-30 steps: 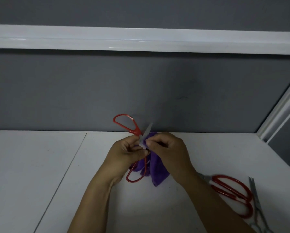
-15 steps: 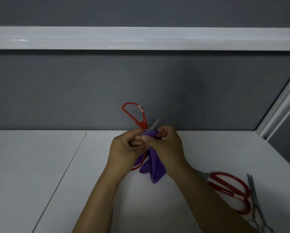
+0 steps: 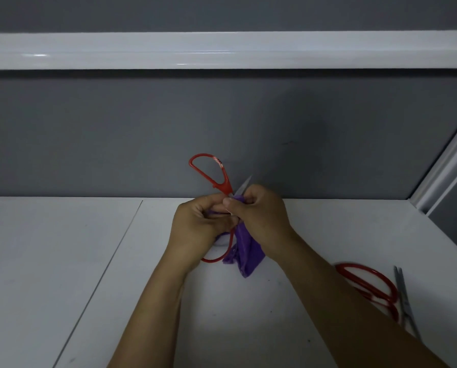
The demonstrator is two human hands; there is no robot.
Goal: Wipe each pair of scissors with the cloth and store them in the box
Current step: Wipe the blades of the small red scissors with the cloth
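A pair of red-handled scissors [image 3: 213,173] stands spread wide above the white table, one handle loop up and the other down by my left wrist. My left hand [image 3: 199,229] grips it near the pivot. My right hand [image 3: 262,213] pinches a purple cloth [image 3: 246,254] around one blade, whose tip pokes out above my fingers. The cloth's tail hangs down to the table. No box is in view.
At the right, half hidden behind my right forearm, lie another pair of red-handled scissors [image 3: 376,285] and thin all-metal scissors [image 3: 405,301]. A grey partition wall [image 3: 222,128] rises right behind my hands, with a white rail above. A seam runs through the white table [image 3: 63,261].
The scissors have swung more upright, the top handle loop rising. My right hand with the cloth has slid up along the blade, so less of the tip shows.
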